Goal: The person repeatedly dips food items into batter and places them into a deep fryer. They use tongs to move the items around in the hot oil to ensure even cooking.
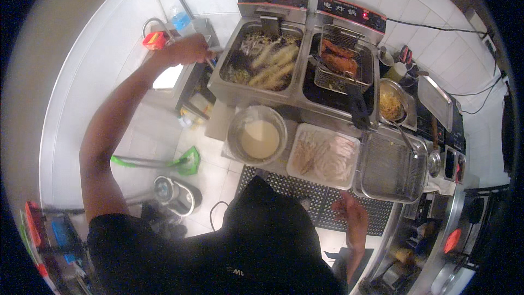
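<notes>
My left hand [192, 50] is curled beside the left wall of the left deep fryer [251, 90]. A short metal piece shows under its thumb, but whether the fingers grip it cannot be made out. Pale battered strips [276, 65] lie in the bubbling oil of that fryer. My right hand [351, 213] holds nothing, its fingers loosely apart, just below the front edge of a white tray [290, 164]. Pale raw strips of food [333, 155] fill the tray. Left of it stands a steel bowl [233, 131] of cream-coloured batter [260, 138].
Orange-brown fried pieces [339, 63] sit in a wire basket [327, 84] at the right fryer [302, 100], its black handle [357, 106] pointing towards me. Right of the tray lies a rack-lined steel pan [389, 168] with tongs [407, 139]. A green-ended tool [189, 160] stands at left.
</notes>
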